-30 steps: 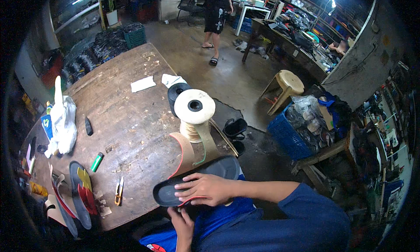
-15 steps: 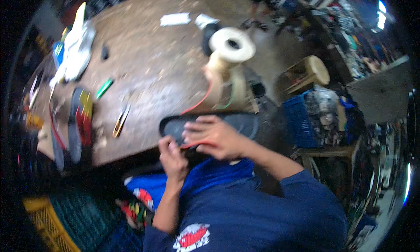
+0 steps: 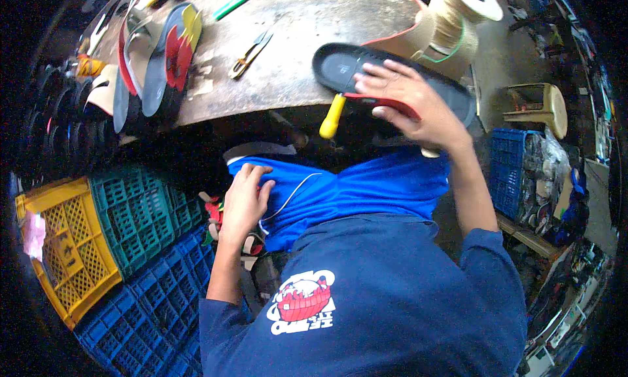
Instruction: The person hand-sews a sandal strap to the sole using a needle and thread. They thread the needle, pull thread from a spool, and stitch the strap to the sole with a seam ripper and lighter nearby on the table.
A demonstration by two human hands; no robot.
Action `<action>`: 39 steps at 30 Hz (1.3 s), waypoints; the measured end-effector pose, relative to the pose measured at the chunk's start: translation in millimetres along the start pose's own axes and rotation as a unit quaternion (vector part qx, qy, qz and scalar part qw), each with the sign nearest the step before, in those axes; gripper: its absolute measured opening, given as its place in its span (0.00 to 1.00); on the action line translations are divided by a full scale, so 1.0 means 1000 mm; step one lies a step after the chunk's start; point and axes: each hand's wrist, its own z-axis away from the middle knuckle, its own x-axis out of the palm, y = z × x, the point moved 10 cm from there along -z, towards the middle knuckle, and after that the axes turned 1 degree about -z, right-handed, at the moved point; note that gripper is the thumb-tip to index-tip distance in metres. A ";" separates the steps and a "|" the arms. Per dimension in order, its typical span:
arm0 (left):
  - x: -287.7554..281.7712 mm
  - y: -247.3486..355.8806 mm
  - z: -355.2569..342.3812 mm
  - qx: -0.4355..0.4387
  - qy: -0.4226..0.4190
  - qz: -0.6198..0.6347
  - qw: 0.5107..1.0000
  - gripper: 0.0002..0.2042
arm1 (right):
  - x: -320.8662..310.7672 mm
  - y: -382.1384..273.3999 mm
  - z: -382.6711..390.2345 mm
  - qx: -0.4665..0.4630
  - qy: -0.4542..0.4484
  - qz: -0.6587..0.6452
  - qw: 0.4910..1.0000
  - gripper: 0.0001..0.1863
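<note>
A black sandal sole point(image 3: 337, 64) lies along the table's front edge, partly overhanging it. My right hand point(image 3: 409, 99) holds it, fingers spread across the top and thumb below the near side. Between them runs a red strap point(image 3: 392, 103) along the sole's edge. From that near edge a yellow-handled tool point(image 3: 332, 117) hangs handle down; its tip is hidden. My left hand point(image 3: 243, 197) is lowered by my blue shorts point(image 3: 366, 190), fingers loosely bent and thumb apart, nothing visible in it. A thin white cord point(image 3: 291, 195) lies on the shorts beside it.
On the table point(image 3: 288, 72) are a utility knife point(image 3: 250, 55), a green marker-like stick point(image 3: 231, 6) and grey soles with coloured straps point(image 3: 176, 59). A spool of tan cord point(image 3: 448, 23) stands beyond my right hand. Plastic crates point(image 3: 75, 246) stack at left; a blue crate point(image 3: 509, 156) stands right.
My left hand has left the strap and sole and dropped to my lap. The yellow-handled tool now shows at the sole's edge. My view has tilted down, and my right hand stays on the sole.
</note>
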 end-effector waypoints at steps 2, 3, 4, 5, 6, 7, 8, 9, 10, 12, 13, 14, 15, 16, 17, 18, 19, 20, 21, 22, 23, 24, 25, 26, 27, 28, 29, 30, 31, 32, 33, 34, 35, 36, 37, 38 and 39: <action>0.007 -0.004 0.015 0.035 -0.037 -0.024 0.998 0.14 | -0.014 -0.009 -0.002 -0.008 0.004 0.040 0.999 0.43; 0.013 -0.003 0.021 0.036 -0.041 0.006 0.999 0.16 | -0.032 -0.021 0.002 -0.039 0.054 0.040 0.997 0.48; 0.027 -0.006 0.027 0.009 -0.070 0.055 0.996 0.15 | -0.045 -0.029 0.008 -0.042 0.078 0.046 0.995 0.54; 0.034 0.000 0.031 0.021 -0.063 0.028 0.997 0.14 | -0.057 -0.037 0.014 -0.045 0.095 0.034 0.994 0.56; 0.041 0.007 0.033 0.039 -0.050 0.011 0.998 0.14 | -0.067 -0.045 0.021 -0.046 0.116 0.024 0.992 0.59; 0.049 0.010 0.034 0.037 -0.050 -0.026 0.998 0.11 | -0.075 -0.055 0.027 -0.061 0.155 0.008 0.986 0.58; 0.054 0.011 0.032 0.031 -0.050 -0.059 0.996 0.10 | -0.079 -0.063 0.032 -0.084 0.193 -0.053 0.976 0.50; 0.051 0.014 0.030 0.033 -0.024 -0.042 0.998 0.09 | -0.073 -0.073 0.035 -0.094 0.171 -0.087 0.977 0.45; 0.052 0.014 0.027 0.019 -0.029 -0.022 0.999 0.09 | -0.064 -0.083 0.035 -0.096 0.148 -0.110 0.978 0.40; 0.041 0.017 0.020 0.012 -0.026 0.099 0.995 0.08 | -0.034 -0.100 0.030 -0.098 0.072 -0.169 0.978 0.31; 0.031 0.022 0.018 0.018 -0.014 0.160 0.987 0.06 | -0.021 -0.107 0.025 -0.094 0.061 -0.179 0.977 0.30; 0.021 0.029 0.016 0.029 -0.007 0.208 0.978 0.06 | -0.005 -0.112 0.019 -0.085 0.045 -0.188 0.977 0.29; 0.012 0.037 0.014 0.036 0.001 0.256 0.966 0.05 | 0.007 -0.112 0.014 -0.052 0.055 -0.214 0.974 0.27; 0.001 0.045 0.013 0.048 0.012 0.306 0.951 0.05 | 0.019 -0.111 0.009 -0.025 0.052 -0.203 0.977 0.27; -0.006 0.050 0.012 0.042 0.012 0.317 0.948 0.03 | 0.026 -0.110 0.006 -0.008 0.069 -0.182 0.981 0.25; -0.015 0.057 0.011 0.051 0.020 0.323 0.945 0.03 | 0.032 -0.107 0.004 0.011 0.072 -0.160 0.984 0.23; -0.023 0.063 0.009 0.060 0.029 0.329 0.942 0.03 | 0.035 -0.105 0.004 0.012 0.073 -0.172 0.982 0.20; -0.030 0.068 0.007 0.071 0.039 0.336 0.939 0.03 | 0.039 -0.102 0.005 0.015 0.061 -0.182 0.981 0.17; -0.036 0.071 0.005 0.073 0.047 0.340 0.936 0.03 | 0.040 -0.099 0.006 0.018 0.055 -0.192 0.980 0.15; -0.042 0.074 0.003 0.089 0.069 0.330 0.937 0.03 | 0.040 -0.094 0.007 0.031 0.053 -0.203 0.977 0.13; -0.049 0.078 0.001 0.107 0.094 0.320 0.937 0.03 | 0.038 -0.090 0.010 0.047 0.056 -0.216 0.974 0.11; -0.055 0.081 0.001 0.125 0.118 0.311 0.935 0.03 | 0.035 -0.085 0.012 0.063 0.059 -0.229 0.970 0.09; -0.058 0.081 0.000 0.131 0.136 0.309 0.932 0.03 | 0.026 -0.086 0.014 0.052 0.081 -0.212 0.973 0.07; -0.062 0.081 -0.001 0.133 0.151 0.318 0.927 0.03 | 0.028 -0.078 0.017 0.094 0.068 -0.276 0.954 0.07; -0.065 0.079 -0.001 0.133 0.167 0.327 0.921 0.02 | 0.030 -0.072 0.021 0.137 0.056 -0.339 0.929 0.07; -0.070 0.078 -0.001 0.135 0.189 0.336 0.913 0.02 | 0.035 -0.067 0.025 0.178 0.044 -0.399 0.898 0.08; -0.066 0.072 -0.004 0.104 0.169 0.415 0.888 0.02 | 0.043 -0.065 0.032 0.220 0.000 -0.447 0.867 0.09; -0.070 0.075 -0.005 0.129 0.165 0.457 0.865 0.02 | 0.042 -0.066 0.033 0.217 -0.007 -0.433 0.875 0.10; -0.072 0.075 -0.005 0.127 0.175 0.451 0.866 0.02 | 0.039 -0.070 0.032 0.194 -0.007 -0.420 0.886 0.10; -0.077 0.080 -0.004 0.148 0.177 0.430 0.873 0.02 | 0.038 -0.074 0.030 0.170 -0.008 -0.408 0.897 0.10; -0.082 0.083 -0.002 0.160 0.197 0.384 0.888 0.01 | 0.034 -0.076 0.030 0.147 0.003 -0.401 0.904 0.10; -0.087 0.089 0.001 0.178 0.209 0.325 0.905 0.01 | 0.024 -0.078 0.029 0.109 0.052 -0.390 0.913 0.10; -0.091 0.090 0.002 0.176 0.226 0.269 0.919 0.01 | 0.014 -0.081 0.029 0.071 0.101 -0.378 0.918 0.10; -0.094 0.089 0.003 0.175 0.234 0.290 0.912 0.01 | 0.005 -0.084 0.031 0.038 0.141 -0.360 0.921 0.10; -0.097 0.083 0.002 0.153 0.246 0.315 0.904 0.01 | 0.007 -0.084 0.033 0.037 0.134 -0.385 0.912 0.11; -0.100 0.081 0.001 0.150 0.252 0.321 0.900 0.01 | 0.014 -0.084 0.035 0.045 0.099 -0.482 0.869 0.13; -0.105 0.072 0.001 0.123 0.274 0.353 0.886 0.01 | 0.023 -0.085 0.038 0.065 0.049 -0.574 0.815 0.14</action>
